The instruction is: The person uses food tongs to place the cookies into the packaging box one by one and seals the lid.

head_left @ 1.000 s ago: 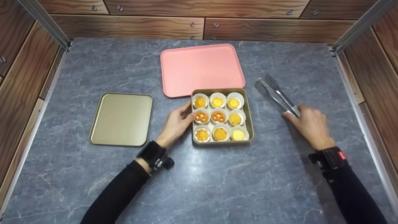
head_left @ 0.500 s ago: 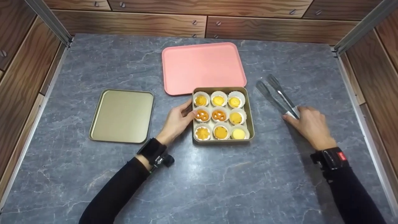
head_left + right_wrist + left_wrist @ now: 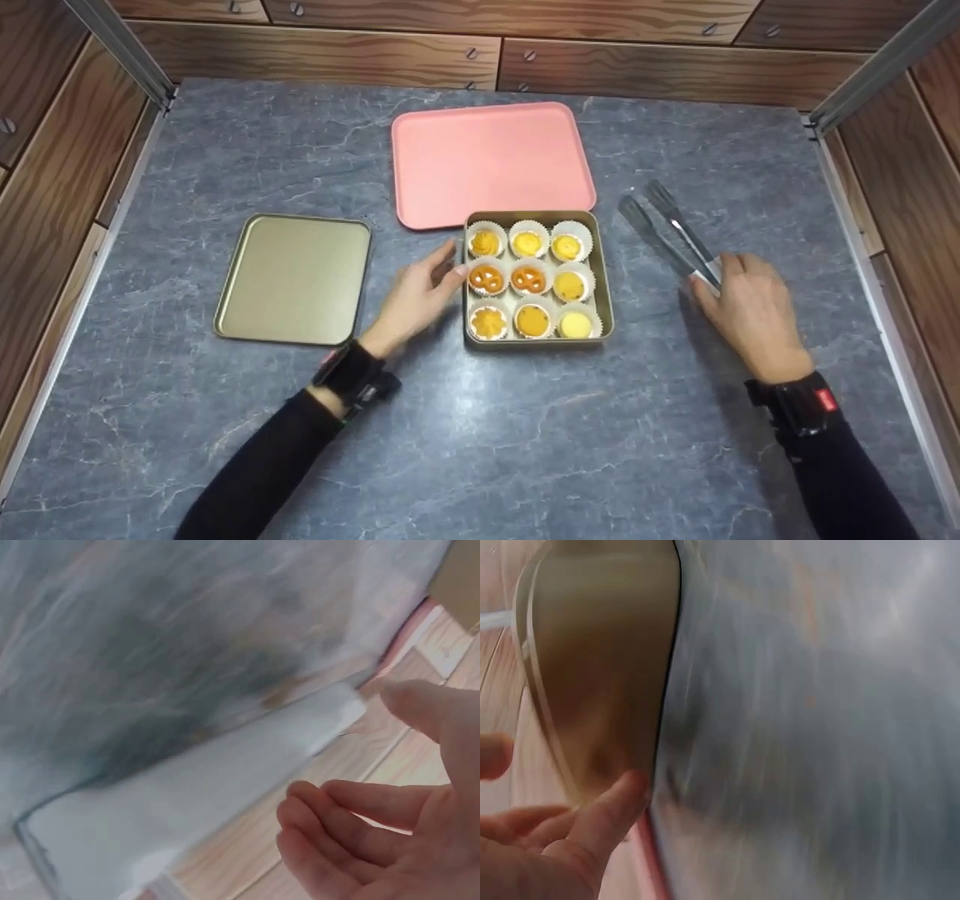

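Note:
In the head view, a gold square tin holds several yellow and orange cookies, each in a white paper cup. My left hand is by the tin's left side, thumb and fingers spread. The left wrist view has its index fingertip right at the corner of the tin. A pair of metal tongs lies right of the tin, arms spread. Over its handle end is my right hand; in the right wrist view, thumb and fingers stand apart around the end of the tongs, not gripping it.
A pink tray lies behind the tin, its front edge close to the tin's back. On the left a gold lid lies flat on the grey marbled table. Wood-patterned panels border the table.
My left hand has drawn back left from the tin's side, loosening its hold. My right thumb and fingers have parted from the tongs. The tin and tongs stay in place; the view has shifted slightly.

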### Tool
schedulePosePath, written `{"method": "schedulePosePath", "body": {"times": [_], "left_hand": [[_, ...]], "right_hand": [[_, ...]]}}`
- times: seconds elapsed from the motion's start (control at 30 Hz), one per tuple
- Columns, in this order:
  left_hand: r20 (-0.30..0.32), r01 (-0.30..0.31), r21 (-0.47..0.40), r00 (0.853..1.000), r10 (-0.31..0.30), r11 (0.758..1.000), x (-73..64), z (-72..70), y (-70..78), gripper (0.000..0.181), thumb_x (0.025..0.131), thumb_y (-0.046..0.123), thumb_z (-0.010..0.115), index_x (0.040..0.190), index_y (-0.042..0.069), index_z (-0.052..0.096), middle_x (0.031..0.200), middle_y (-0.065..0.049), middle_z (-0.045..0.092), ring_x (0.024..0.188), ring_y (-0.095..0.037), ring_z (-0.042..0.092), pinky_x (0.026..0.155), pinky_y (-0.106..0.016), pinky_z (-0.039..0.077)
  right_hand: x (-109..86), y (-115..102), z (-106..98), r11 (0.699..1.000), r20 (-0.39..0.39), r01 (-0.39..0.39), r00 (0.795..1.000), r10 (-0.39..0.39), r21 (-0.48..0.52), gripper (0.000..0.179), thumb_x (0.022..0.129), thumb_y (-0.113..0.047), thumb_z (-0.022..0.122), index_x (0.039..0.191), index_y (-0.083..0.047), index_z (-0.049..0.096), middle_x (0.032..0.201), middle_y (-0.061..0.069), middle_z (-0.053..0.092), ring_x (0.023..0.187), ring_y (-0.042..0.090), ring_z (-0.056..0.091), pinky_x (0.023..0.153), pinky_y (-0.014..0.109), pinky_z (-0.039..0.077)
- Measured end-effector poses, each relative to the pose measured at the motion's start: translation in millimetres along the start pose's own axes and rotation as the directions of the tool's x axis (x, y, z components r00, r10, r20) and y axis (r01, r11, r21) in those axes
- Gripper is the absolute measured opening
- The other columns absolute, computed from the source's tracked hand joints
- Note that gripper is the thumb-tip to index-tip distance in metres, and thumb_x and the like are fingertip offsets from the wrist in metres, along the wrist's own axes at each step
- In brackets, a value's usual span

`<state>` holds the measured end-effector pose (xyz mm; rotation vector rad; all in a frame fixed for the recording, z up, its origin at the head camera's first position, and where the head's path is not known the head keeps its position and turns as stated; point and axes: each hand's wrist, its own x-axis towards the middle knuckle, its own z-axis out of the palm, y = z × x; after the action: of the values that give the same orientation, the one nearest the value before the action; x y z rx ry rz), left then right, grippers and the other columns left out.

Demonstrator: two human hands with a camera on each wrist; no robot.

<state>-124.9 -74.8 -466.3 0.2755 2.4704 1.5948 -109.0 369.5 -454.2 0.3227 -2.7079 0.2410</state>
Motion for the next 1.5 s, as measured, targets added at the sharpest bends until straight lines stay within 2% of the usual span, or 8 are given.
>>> {"method": "schedulePosePath", "body": {"times": [0.1, 0.17, 0.23, 0.4, 0.6, 0.8, 1.07, 1.5], "left_hand": [[0.003, -0.071, 0.161, 0.997, 0.071, 0.984, -9.3, -19.5, -0.2, 0.056, 0.104, 0.024, 0.062, 0.152, -0.001, 0.047, 0.136, -0.022, 0.064, 0.084, -0.024, 0.073, 0.074, -0.033, 0.065], [0.004, -0.096, 0.246, 0.995, 0.098, 0.964, -14.8, -33.6, -2.0, 0.051, 0.104, 0.021, 0.062, 0.148, -0.002, 0.052, 0.127, -0.022, 0.07, 0.056, -0.021, 0.061, 0.051, -0.032, 0.058], [-0.018, -0.112, 0.32, 0.992, 0.125, 0.941, -18.9, -47.9, -5.6, 0.047, 0.103, 0.017, 0.063, 0.144, -0.003, 0.056, 0.124, -0.023, 0.071, 0.048, -0.023, 0.05, 0.046, -0.035, 0.054], [-0.147, -0.08, 0.471, 0.975, 0.167, 0.878, -23.9, -85.4, -18.9, 0.038, 0.1, 0.011, 0.063, 0.135, -0.003, 0.064, 0.116, -0.022, 0.074, 0.088, -0.033, 0.072, 0.08, -0.046, 0.064], [-0.26, 0.065, 0.509, 0.962, 0.081, 0.859, -23.0, -124.0, -36.8, 0.033, 0.102, 0.012, 0.06, 0.131, -0.005, 0.062, 0.115, -0.024, 0.068, 0.098, -0.038, 0.066, 0.085, -0.053, 0.058], [-0.332, 0.184, 0.591, 0.943, 0.029, 0.786, -22.0, -152.7, -50.0, 0.038, 0.101, 0.012, 0.058, 0.133, -0.009, 0.057, 0.13, -0.032, 0.053, 0.116, -0.048, 0.052, 0.095, -0.065, 0.052], [-0.356, 0.287, 0.698, 0.934, -0.03, 0.656, -27.3, -179.1, -71.2, 0.041, 0.097, 0.008, 0.054, 0.123, -0.024, 0.049, 0.121, -0.043, 0.045, 0.106, -0.058, 0.048, 0.079, -0.072, 0.053], [-0.306, 0.351, 0.71, 0.934, -0.182, 0.61, -29.2, -200.1, -84.8, 0.024, 0.091, -0.005, 0.048, 0.104, -0.023, 0.057, 0.106, -0.049, 0.056, 0.098, -0.07, 0.056, 0.075, -0.079, 0.052]], "right_hand": [[1.6, -14.7, -4.7, 0.999, -0.042, 0.037, 0.998, -0.036, 0.023, 0.046, 0.09, -0.019, 0.078, 0.113, 0.018, 0.063, 0.096, 0.034, 0.063, 0.078, 0.054, 0.059, 0.064, 0.064, 0.049], [2.6, -23.3, -7.8, 0.997, -0.046, 0.045, 0.998, -0.042, 0.063, 0.048, 0.091, -0.02, 0.078, 0.118, 0.017, 0.063, 0.1, 0.034, 0.064, 0.083, 0.053, 0.06, 0.068, 0.063, 0.051], [3.1, -30.5, -10.4, 0.994, -0.046, 0.05, 0.998, -0.046, 0.098, 0.048, 0.092, -0.021, 0.077, 0.12, 0.015, 0.064, 0.103, 0.033, 0.065, 0.087, 0.052, 0.061, 0.07, 0.063, 0.052], [0.9, -44.5, -14.5, 0.983, -0.045, 0.072, 0.997, -0.065, 0.171, 0.047, 0.093, -0.023, 0.077, 0.124, 0.011, 0.065, 0.109, 0.032, 0.068, 0.096, 0.05, 0.064, 0.078, 0.063, 0.055], [-3.9, -56.7, -18.2, 0.969, -0.042, 0.102, 0.995, -0.095, 0.224, 0.045, 0.092, -0.023, 0.077, 0.124, 0.008, 0.067, 0.115, 0.027, 0.071, 0.103, 0.048, 0.067, 0.088, 0.062, 0.056], [-1.1, -64.6, -16.6, 0.959, -0.06, 0.141, 0.99, -0.131, 0.244, 0.04, 0.093, -0.023, 0.075, 0.121, 0.006, 0.07, 0.114, 0.024, 0.073, 0.102, 0.045, 0.068, 0.087, 0.059, 0.057], [3.6, -72.0, -12.6, 0.948, -0.055, 0.15, 0.989, -0.14, 0.28, 0.038, 0.094, -0.021, 0.075, 0.121, 0.006, 0.07, 0.115, 0.024, 0.072, 0.105, 0.042, 0.068, 0.091, 0.057, 0.057], [3.9, -74.4, -8.6, 0.924, -0.104, 0.202, 0.979, -0.177, 0.325, 0.032, 0.093, -0.015, 0.076, 0.12, 0.001, 0.074, 0.112, 0.019, 0.076, 0.1, 0.039, 0.072, 0.086, 0.054, 0.06]]}}
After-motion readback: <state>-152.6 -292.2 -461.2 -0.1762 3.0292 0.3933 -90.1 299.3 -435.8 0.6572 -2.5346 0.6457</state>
